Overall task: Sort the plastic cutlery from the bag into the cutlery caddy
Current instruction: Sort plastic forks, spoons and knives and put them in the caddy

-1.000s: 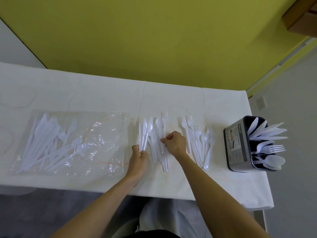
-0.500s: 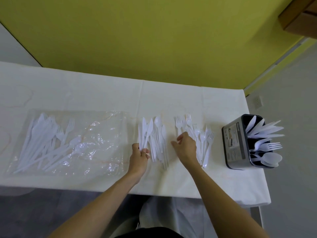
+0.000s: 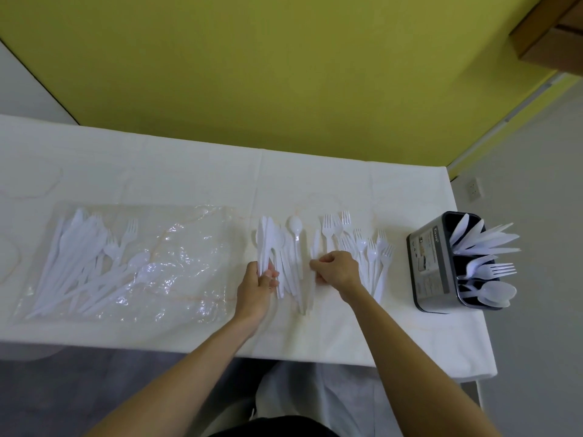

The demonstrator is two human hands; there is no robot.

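The left hand (image 3: 257, 283) is pinching a bunch of white plastic knives (image 3: 265, 244) while the right hand (image 3: 337, 269), curled, is nipping one piece from the loose white cutlery (image 3: 296, 263) on the white tablecloth (image 3: 189, 178), where slippery handles could fan out and mix, well short of the grey caddy (image 3: 432, 263).

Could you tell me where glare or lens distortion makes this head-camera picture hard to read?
Head view: glare flecks the crumpled plastic bag; white cutlery pile washes into the white tablecloth; wide-angle lens splays the caddy outward.

White-covered surface against a yellow wall

The surface (image 3: 189, 171) wears a creased cloth; a wall socket (image 3: 474, 189) sits low beside the yellow wall (image 3: 284, 64).
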